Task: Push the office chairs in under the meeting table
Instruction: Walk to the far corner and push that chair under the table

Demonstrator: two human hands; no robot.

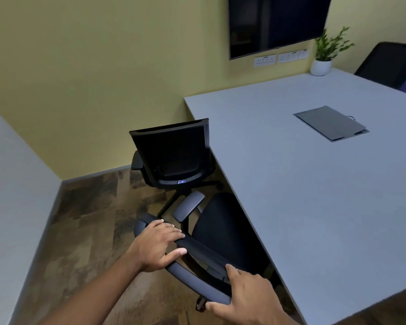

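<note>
A black office chair [217, 228] stands right below me, its seat partly under the left edge of the grey meeting table [314, 195]. My left hand [157, 247] grips the top of its backrest near the left end. My right hand [249, 296] holds the same backrest rim at its right end. A second black chair [174, 153] stands farther along the same table edge, its backrest facing me and its seat tucked under the table. A third dark chair [387, 62] shows at the table's far right side.
A closed cable hatch [331, 123] sits in the table top, and a potted plant [324, 57] stands at the far corner. A dark screen [277, 22] hangs on the yellow wall. Another grey surface [12, 207] lies to my left, with a strip of brown floor [92, 231] between.
</note>
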